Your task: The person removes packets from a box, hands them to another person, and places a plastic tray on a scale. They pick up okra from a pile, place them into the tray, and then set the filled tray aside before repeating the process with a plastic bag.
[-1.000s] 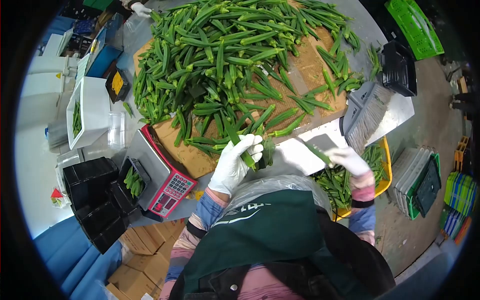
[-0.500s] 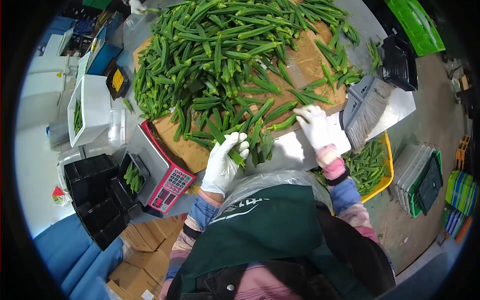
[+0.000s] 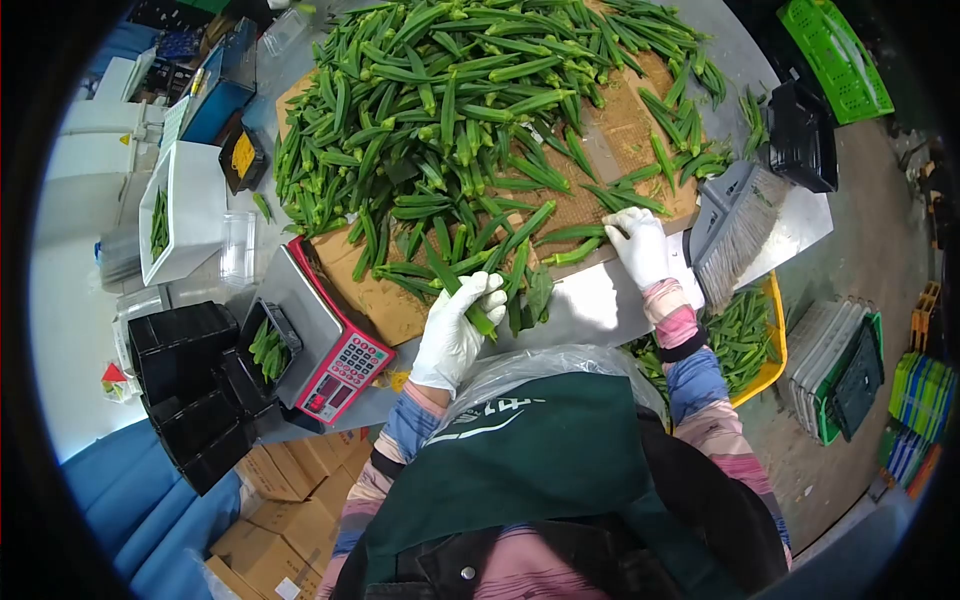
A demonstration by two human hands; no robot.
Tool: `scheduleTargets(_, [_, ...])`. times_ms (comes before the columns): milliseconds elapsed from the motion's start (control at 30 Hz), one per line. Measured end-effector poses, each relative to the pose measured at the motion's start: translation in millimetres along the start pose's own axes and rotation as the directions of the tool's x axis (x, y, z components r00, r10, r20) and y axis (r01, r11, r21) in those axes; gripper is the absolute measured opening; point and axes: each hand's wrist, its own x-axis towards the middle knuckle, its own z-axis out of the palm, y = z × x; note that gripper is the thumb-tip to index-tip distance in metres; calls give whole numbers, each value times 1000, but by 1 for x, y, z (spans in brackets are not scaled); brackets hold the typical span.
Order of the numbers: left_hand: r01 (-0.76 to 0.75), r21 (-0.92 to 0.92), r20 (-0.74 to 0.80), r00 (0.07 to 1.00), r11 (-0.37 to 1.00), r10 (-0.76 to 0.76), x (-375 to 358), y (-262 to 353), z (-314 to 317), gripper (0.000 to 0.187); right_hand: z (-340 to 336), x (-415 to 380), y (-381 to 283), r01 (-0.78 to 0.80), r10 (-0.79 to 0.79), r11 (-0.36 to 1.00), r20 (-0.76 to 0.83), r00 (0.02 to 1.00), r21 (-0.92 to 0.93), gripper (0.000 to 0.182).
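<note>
White gloves cover both of my hands. My left hand is closed around green okra pods, which stick out above and below the fingers. My right hand is at the cardboard's front edge, its bent fingertips at the end of a loose okra pod; whether they grip it is hard to tell. Beyond both hands a large heap of okra covers the cardboard on the metal table. A few pods and a leaf lie between my hands.
A red-edged scale with a black tray of okra stands at the left, beside black trays. At the right are a grey brush, a yellow crate of okra and a black container. A white box holds okra.
The view has shifted slightly. My right hand has moved a little away from the pod at the cardboard's front edge. My left hand still holds okra. The white glove at the top left is gone from view.
</note>
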Motion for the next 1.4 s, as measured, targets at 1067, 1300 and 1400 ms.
scheduleTargets(1067, [-47, 6, 11, 999, 999, 47, 3, 7, -3, 21, -15, -3, -16, -587, 334, -7, 555, 762, 809, 27])
scheduleTargets(1300, [-53, -11, 2, 999, 999, 53, 3, 6, -9, 21, -20, -6, -34, -596, 225, -41, 589, 777, 802, 28])
scheduleTargets(1400, [-59, -13, -6, 998, 998, 59, 3, 7, -10, 21, -22, -9, -33, -619, 193, 191, 589, 785, 762, 28])
